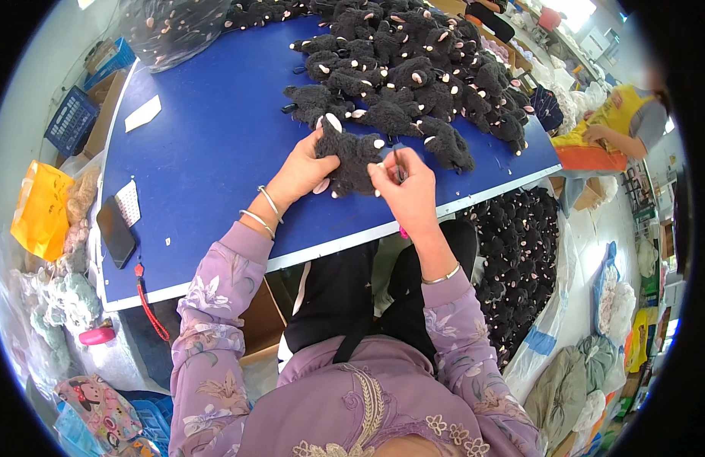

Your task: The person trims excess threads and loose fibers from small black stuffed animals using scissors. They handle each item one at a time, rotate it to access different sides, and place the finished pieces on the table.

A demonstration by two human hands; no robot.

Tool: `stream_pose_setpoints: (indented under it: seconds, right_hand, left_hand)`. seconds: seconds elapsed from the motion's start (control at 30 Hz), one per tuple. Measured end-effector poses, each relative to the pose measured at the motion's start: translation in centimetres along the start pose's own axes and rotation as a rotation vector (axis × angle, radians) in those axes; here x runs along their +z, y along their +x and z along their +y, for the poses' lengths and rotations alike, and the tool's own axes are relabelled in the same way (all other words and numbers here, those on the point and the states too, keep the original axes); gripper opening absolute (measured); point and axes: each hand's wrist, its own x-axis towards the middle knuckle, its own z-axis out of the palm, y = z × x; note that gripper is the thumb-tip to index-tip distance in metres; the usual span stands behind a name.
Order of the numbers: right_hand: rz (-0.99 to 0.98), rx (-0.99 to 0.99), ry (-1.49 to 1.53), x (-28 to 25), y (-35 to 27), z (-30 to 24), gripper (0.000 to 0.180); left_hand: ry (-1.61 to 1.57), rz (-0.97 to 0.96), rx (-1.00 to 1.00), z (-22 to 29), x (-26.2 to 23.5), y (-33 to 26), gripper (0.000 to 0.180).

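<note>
Black fleecy fabric covers the small plush toy (pixel 351 161) held between the two hands, just above the blue tabletop (pixel 215 167). The left hand (pixel 303 171) grips it from its left side, thumb pressed on the fleece and the fingers mostly hidden behind; a white tip shows just above this hand, a pale pink one below it. The right hand (pixel 407 186) is at the toy's other side, thumb and fingertips pinched together near a small white tip, with a slim dark tool (pixel 400 164) caught among the curled fingers. That tool may be tweezers or small snips; the fingers cover too much of it to be sure.

Beyond both hands spreads a heap of black toys (pixel 398 72), its nearest pieces lying just past the right hand. Farther off, beyond the left hand, stands a clear plastic bag (pixel 173 34) with dark toys inside. Well to the left of the left hand lie a dark phone (pixel 116 232), a white card (pixel 143 114) and a red cord (pixel 148 305). Below and to the right of the right hand, many more toys fill a large sack (pixel 520 266). Well beyond it, a person in yellow (pixel 615 122) is seated.
</note>
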Motion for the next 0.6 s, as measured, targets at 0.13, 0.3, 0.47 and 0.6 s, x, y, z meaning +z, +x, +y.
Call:
stream_pose_setpoints:
  seconds: [0.13, 0.3, 0.47, 0.6]
  right_hand:
    - [0.18, 0.082, 0.15, -0.1, 0.9, 1.2, 0.016]
    - [0.049, 0.083, 0.381, -0.7, -0.6, 1.5, 0.01]
    - [0.013, -0.042, 0.323, 0.4, -1.8, 0.8, 0.011]
    - [-0.086, -0.113, 0.246, 0.8, -1.9, 0.1, 0.024]
  left_hand:
    - [0.005, 0.056, 0.055, -0.5, -0.6, 0.5, 0.035]
    - [-0.16, 0.125, 0.062, -0.3, -0.4, 0.6, 0.031]
    - [-0.232, 0.106, 0.018, -0.4, -0.4, 0.7, 0.029]
    - [-0.28, 0.077, -0.005, -0.9, -0.5, 0.9, 0.028]
